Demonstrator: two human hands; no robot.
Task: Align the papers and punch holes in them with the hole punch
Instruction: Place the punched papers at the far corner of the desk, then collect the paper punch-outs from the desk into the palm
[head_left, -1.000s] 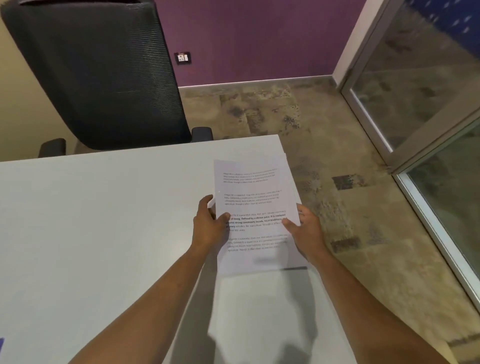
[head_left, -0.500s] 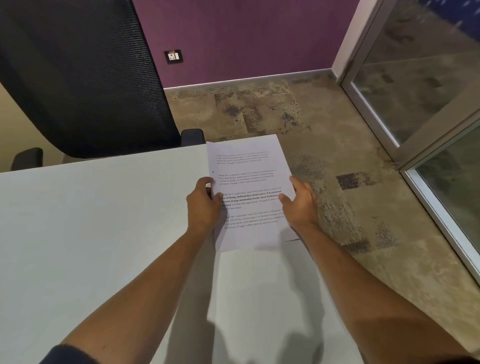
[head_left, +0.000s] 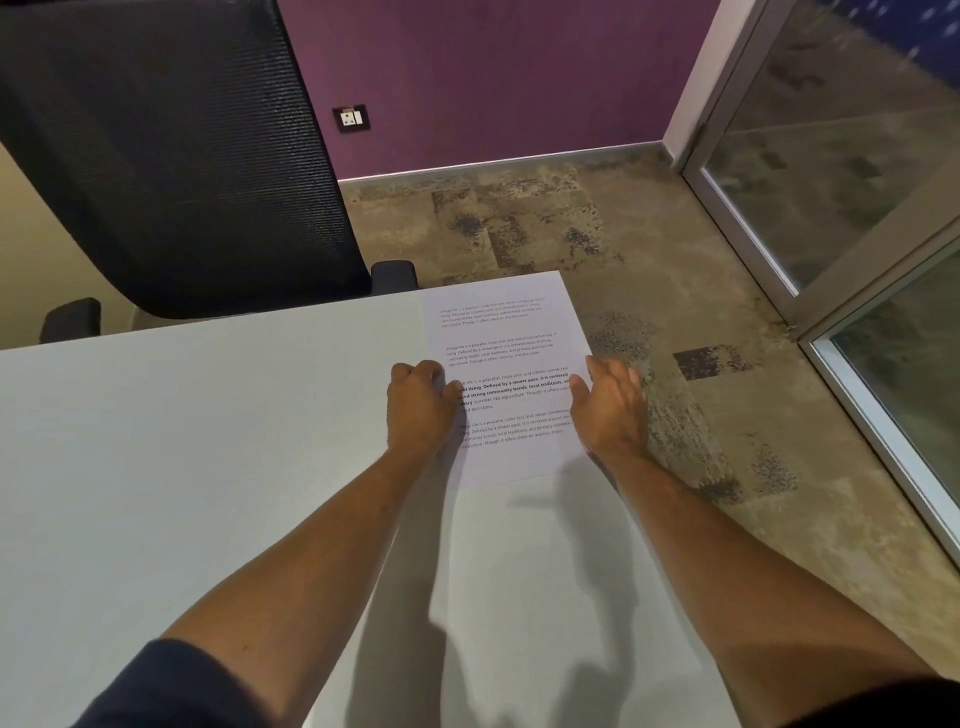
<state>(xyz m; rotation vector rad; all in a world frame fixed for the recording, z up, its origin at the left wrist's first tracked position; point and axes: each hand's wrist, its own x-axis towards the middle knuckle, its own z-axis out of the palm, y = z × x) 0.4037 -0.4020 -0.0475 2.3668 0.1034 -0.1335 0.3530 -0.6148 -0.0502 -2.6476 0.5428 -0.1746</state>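
A thin stack of white printed papers lies at the far right corner of the pale grey table, its top edge level with the table's far edge. My left hand grips the stack's left edge with curled fingers and the thumb on the sheet. My right hand holds the right edge, thumb on top and fingers stretched along the side. No hole punch is in view.
A black mesh office chair stands behind the table's far edge at the left. Right of the table the patterned floor drops away, with a glass door and its metal frame further right. A purple wall is behind.
The papers have gone from held up and tilted to low and flat at the table's far right corner. Both hands moved forward with them and stayed on the side edges.
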